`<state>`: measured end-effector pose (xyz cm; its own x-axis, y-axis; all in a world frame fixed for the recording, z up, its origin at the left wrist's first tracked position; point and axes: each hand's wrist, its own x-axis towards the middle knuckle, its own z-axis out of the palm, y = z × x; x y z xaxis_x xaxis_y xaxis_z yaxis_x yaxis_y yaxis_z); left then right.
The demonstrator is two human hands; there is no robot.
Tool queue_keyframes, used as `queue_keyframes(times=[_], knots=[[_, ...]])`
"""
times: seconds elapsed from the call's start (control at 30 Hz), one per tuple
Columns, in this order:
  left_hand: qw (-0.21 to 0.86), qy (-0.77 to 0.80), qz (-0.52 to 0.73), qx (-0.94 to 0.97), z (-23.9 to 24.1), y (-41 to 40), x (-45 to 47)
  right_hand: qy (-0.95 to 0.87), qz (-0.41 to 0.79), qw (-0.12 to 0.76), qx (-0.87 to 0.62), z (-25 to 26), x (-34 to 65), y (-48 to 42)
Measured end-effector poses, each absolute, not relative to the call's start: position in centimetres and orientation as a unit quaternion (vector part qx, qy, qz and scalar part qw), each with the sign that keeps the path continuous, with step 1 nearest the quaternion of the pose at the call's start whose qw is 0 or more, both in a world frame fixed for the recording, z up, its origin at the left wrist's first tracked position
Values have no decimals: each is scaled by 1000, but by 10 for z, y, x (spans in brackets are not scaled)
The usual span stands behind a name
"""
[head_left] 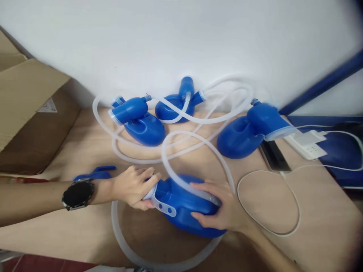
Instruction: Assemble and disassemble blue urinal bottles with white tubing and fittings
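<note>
Left hand clenched on blue bottle neck, hiding cap; right hand grasping bottle body, covering tube end. Frame blurred.

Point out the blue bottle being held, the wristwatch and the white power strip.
Blue bottle (181, 206): head view, on its front side.
Wristwatch (77, 194): head view, on its black face.
Power strip (304, 142): head view, on its top.

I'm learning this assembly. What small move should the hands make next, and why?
Probably the left hand should keep seating the cap on the bottle: its fingers already pinch that end, while the right hand presses the body and the tube down.
</note>
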<state>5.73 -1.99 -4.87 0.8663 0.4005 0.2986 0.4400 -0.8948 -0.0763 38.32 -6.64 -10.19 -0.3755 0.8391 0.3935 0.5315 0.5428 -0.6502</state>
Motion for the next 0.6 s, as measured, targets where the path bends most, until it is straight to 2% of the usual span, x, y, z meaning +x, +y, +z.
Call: queue_keyframes(times=[0.2,0.37,0.47,0.6], knots=[[30,-334,-127,-933,-41,-40,67,-817,187,373,-398,-86,382,-64],[-23,-411,-155,-898,-44,-53,76,-810,210,370,-403,-83,383,-62],[-20,-385,-173,-906,-50,-51,72,-823,209,341,-404,-84,387,-61],[28,-265,-174,-948,-54,-35,60,-840,240,300,-384,-84,395,-57]])
